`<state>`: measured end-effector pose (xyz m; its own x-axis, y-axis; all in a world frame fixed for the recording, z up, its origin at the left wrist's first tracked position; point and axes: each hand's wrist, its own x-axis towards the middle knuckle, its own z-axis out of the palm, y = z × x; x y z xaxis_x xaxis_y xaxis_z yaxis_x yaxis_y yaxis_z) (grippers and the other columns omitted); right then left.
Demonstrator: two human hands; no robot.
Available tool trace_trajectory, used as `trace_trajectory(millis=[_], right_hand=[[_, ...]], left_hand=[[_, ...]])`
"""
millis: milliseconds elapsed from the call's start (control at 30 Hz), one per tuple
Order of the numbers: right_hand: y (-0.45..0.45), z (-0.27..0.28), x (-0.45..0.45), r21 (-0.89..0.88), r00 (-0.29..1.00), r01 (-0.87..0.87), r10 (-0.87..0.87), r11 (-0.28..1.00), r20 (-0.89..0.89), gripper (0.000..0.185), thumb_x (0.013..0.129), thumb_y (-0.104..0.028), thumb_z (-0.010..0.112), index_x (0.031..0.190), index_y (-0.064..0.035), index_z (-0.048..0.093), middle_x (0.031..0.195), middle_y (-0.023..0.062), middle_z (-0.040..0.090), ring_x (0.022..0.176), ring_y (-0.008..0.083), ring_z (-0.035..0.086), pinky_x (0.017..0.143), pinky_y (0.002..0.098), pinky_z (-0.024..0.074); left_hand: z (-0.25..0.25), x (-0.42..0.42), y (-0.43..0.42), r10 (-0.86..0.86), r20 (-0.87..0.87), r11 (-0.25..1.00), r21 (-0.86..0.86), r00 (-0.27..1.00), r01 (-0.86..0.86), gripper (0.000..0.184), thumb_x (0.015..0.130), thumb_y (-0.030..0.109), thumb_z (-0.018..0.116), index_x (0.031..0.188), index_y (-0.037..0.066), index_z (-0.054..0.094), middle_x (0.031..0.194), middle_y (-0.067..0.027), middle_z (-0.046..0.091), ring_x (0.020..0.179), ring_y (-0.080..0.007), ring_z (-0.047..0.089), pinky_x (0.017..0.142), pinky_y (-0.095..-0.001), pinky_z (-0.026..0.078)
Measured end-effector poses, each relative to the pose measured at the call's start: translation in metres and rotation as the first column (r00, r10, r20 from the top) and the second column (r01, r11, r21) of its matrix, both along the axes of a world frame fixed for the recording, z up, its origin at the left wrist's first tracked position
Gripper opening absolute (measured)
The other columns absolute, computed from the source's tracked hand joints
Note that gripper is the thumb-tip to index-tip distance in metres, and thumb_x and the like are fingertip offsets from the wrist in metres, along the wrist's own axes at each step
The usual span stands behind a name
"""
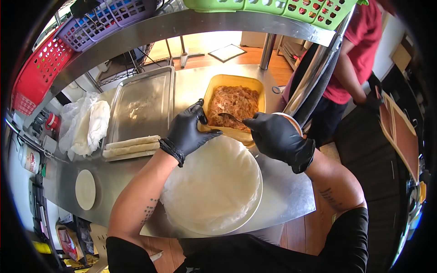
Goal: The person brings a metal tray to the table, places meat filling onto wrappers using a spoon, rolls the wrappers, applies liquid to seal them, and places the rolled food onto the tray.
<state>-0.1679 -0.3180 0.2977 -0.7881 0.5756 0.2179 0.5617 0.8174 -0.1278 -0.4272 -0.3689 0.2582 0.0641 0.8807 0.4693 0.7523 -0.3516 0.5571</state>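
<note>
A yellow plastic tub (211, 91) of reddish-brown ground filling (234, 99) stands on the metal table. My left hand (191, 129), in a black glove, grips the tub's near left corner, its thumb along the front and fingers at the side. In my gloved right hand (282, 139) is a metal spoon (230, 117), its bowl down in the filling. Directly before me lies a large round plate (257, 193) covered by thin, whitish wrapper sheets (211, 182). Several slim pale rolls (132, 145) lie along the near edge of a metal baking tray (141, 102).
A white plastic-wrapped bundle (93, 125) and a small pale plate (85, 189) are at left. An orange-rimmed bowl (291, 120) is partly hidden behind my right hand. Baskets (273, 11) sit on the overhead shelf (205, 25). A person in red (364, 36) stands at right.
</note>
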Motion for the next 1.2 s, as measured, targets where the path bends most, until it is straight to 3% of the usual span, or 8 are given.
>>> trace_trajectory(millis=[133,367,733,833,1000,1067,1133,1200], right_hand=[[0.031,0.013,-0.010,-0.038,0.998,-0.029,0.026,0.999,-0.062,0.029,0.090,-0.006,0.056,0.114,-0.0068,0.073,0.102,0.0196,0.069,0.090,0.0373,0.071,0.080,0.0459,0.0579],[0.048,0.011,-0.004,-0.110,0.989,-0.145,0.144,0.983,-0.020,0.032,0.093,-0.007,0.055,0.118,-0.0101,0.074,0.107,0.0184,0.070,0.096,0.0361,0.070,0.085,0.0447,0.0567],[0.021,0.010,-0.013,-0.270,0.996,-0.077,0.089,0.960,0.032,0.025,0.091,-0.008,0.062,0.111,-0.0032,0.076,0.091,0.0185,0.074,0.083,0.0293,0.073,0.078,0.0388,0.0562],[0.039,0.026,-0.020,-0.684,1.000,0.027,-0.029,0.729,0.008,0.026,0.091,-0.010,0.065,0.113,-0.0013,0.076,0.087,0.0127,0.077,0.074,0.0172,0.069,0.075,0.0324,0.0550],[0.090,-0.005,-0.011,-0.522,0.878,-0.476,0.345,0.707,-0.333,0.026,0.091,-0.011,0.067,0.113,-0.0008,0.077,0.080,0.0033,0.072,0.061,0.0098,0.058,0.058,0.0271,0.0490],[0.074,0.016,-0.011,-0.863,0.975,-0.105,-0.119,0.494,-0.187,0.025,0.092,-0.011,0.066,0.113,-0.0029,0.078,0.072,0.0015,0.065,0.054,0.0063,0.050,0.048,0.0244,0.0392],[0.070,0.017,-0.009,-0.876,0.966,-0.104,-0.161,0.471,-0.201,0.024,0.092,-0.012,0.066,0.111,-0.0031,0.079,0.068,-0.0002,0.060,0.050,0.0048,0.044,0.044,0.0231,0.0317],[0.080,0.011,0.002,-0.844,0.960,-0.166,-0.110,0.511,-0.256,0.023,0.092,-0.014,0.066,0.106,-0.0011,0.079,0.075,0.0040,0.068,0.053,0.0075,0.051,0.046,0.0242,0.0409]], left_hand=[[-0.012,-0.006,0.008,-0.111,-0.100,0.962,0.241,0.989,0.132,0.084,0.066,0.029,0.097,0.135,-0.003,0.061,0.088,-0.0114,0.070,0.076,-0.0212,0.067,0.078,-0.0346,0.057],[-0.008,-0.003,0.006,-0.040,-0.028,0.995,0.094,0.999,0.043,0.078,0.067,0.029,0.097,0.131,-0.002,0.063,0.085,-0.0109,0.068,0.075,-0.0213,0.067,0.079,-0.0354,0.056],[0.005,0.007,0.000,-0.064,-0.051,0.997,0.045,0.997,0.066,0.047,0.069,0.025,0.095,0.090,0.002,0.059,0.107,-0.0214,0.072,0.107,-0.0357,0.070,0.090,-0.0402,0.057],[0.005,0.005,0.000,-0.061,-0.017,0.998,0.032,0.998,0.062,0.055,0.070,0.027,0.095,0.106,-0.001,0.064,0.101,-0.0201,0.072,0.099,-0.0327,0.072,0.088,-0.0389,0.057],[-0.004,0.001,0.004,-0.070,-0.005,0.996,0.052,0.998,0.070,0.065,0.071,0.029,0.094,0.120,-0.002,0.065,0.093,-0.0175,0.072,0.090,-0.0297,0.072,0.085,-0.0377,0.057],[-0.008,0.000,0.005,-0.039,-0.023,0.999,0.031,0.999,0.040,0.077,0.071,0.031,0.094,0.131,-0.001,0.059,0.099,-0.0166,0.072,0.095,-0.0306,0.073,0.086,-0.0389,0.057],[-0.015,-0.004,0.007,-0.027,-0.008,1.000,-0.006,1.000,0.027,0.088,0.070,0.033,0.095,0.140,0.000,0.052,0.111,-0.0181,0.070,0.105,-0.0317,0.070,0.092,-0.0398,0.055],[-0.017,-0.009,0.007,-0.012,0.008,0.998,-0.057,1.000,0.012,0.100,0.070,0.035,0.095,0.148,0.001,0.045,0.122,-0.0197,0.068,0.116,-0.0329,0.068,0.099,-0.0407,0.054]])
